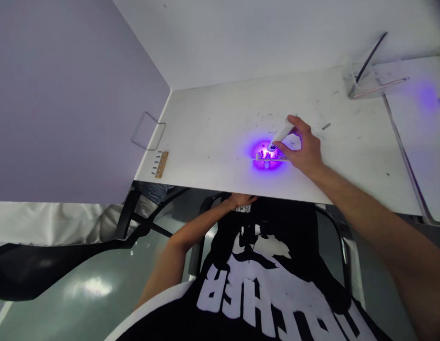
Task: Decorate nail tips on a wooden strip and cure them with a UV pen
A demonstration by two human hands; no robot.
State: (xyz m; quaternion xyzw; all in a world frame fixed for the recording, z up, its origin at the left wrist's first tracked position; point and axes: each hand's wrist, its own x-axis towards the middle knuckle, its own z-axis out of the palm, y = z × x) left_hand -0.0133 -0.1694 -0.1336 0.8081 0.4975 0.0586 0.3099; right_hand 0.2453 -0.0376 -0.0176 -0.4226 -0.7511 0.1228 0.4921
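Note:
My right hand [305, 147] grips a white hand-held UV lamp [282, 135] between thumb and fingers. The lamp tilts down to the left, its head glowing purple just above a small strip stand [271, 159] on the table. Several small upright pieces, perhaps nail tips, stand on that strip; the glare blurs their detail. Below the table's front edge, my left hand [243, 199] rests against my lap with its visible fingers stretched out. It holds nothing I can see, though the edge hides part of it.
On the white table [206, 128], a wooden strip [161, 165] with several small clips lies near the left edge. A wire frame [149, 131] stands by the left partition. At the back right, a clear holder [364, 85] contains thin tools. Dark specks and a short grey piece [325, 126] lie about.

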